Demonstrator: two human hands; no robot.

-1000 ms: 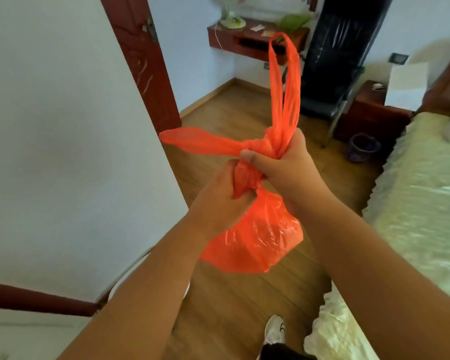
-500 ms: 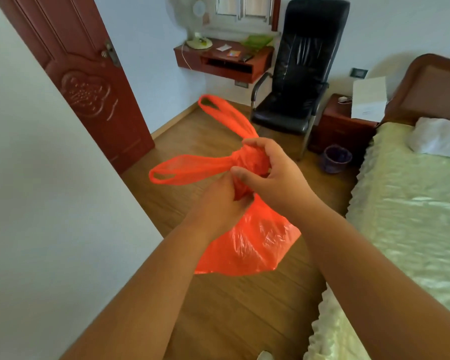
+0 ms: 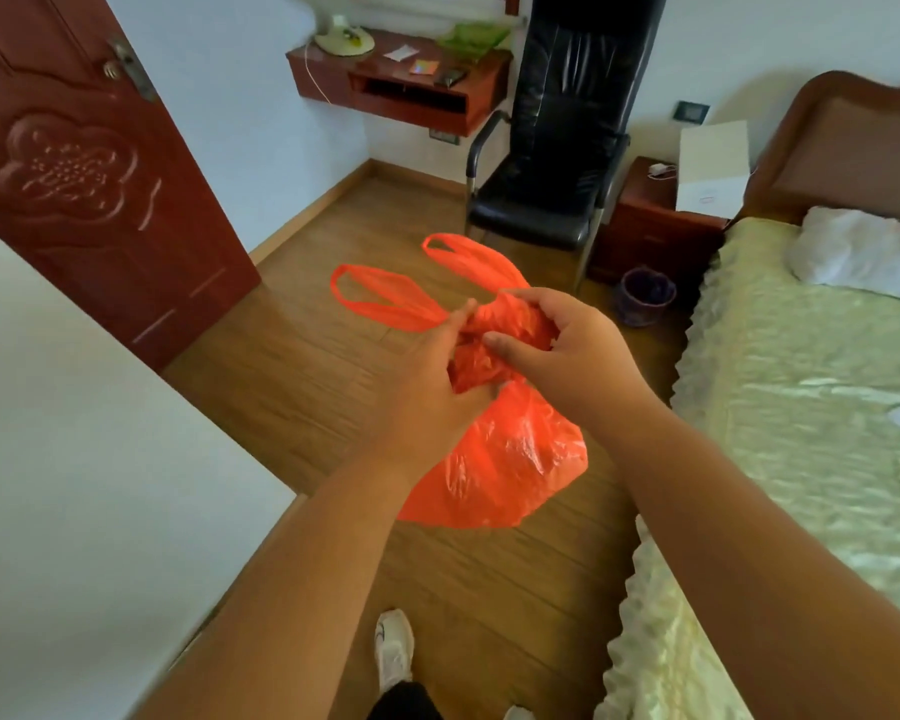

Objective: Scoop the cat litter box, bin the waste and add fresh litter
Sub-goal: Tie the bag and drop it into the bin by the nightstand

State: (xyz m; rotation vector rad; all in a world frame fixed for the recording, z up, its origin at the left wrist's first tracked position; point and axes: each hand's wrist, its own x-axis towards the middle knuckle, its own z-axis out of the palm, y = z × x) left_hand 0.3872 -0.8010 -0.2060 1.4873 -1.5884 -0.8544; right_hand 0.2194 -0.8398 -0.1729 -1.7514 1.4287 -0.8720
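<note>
two hands on one orange bag

both hands meet at the gathered neck of an orange plastic bag (image 3: pixel 500 459), held up in the air over the wooden floor (image 3: pixel 292 366), between the bed (image 3: pixel 801 387) and a white wall (image 3: pixel 74 459). the left hand (image 3: pixel 427 387) grips the twisted neck from the left, fingers curled into the crumpled plastic. the right hand (image 3: pixel 567 350) closes over the top of the bunch, its thumb pressing in from the front and its fingers wrapped round the far side. the two bag handles (image 3: pixel 385 298) stick out as loops, one to the left and one up and away behind the hands. the full belly of the bag hangs below the wrists, bulging and glossy.

further off, a black chair (image 3: pixel 552 148) stands against the far wall, with a wall shelf (image 3: pixel 401 90) to its left and a dark bedside cabinet (image 3: pixel 645 220) to its right. a small dark bin (image 3: pixel 642 296) sits on the floor by the cabinet. a red-brown door (image 3: pixel 89 189) stands on the left. one white shoe (image 3: pixel 393 646) shows below.
</note>
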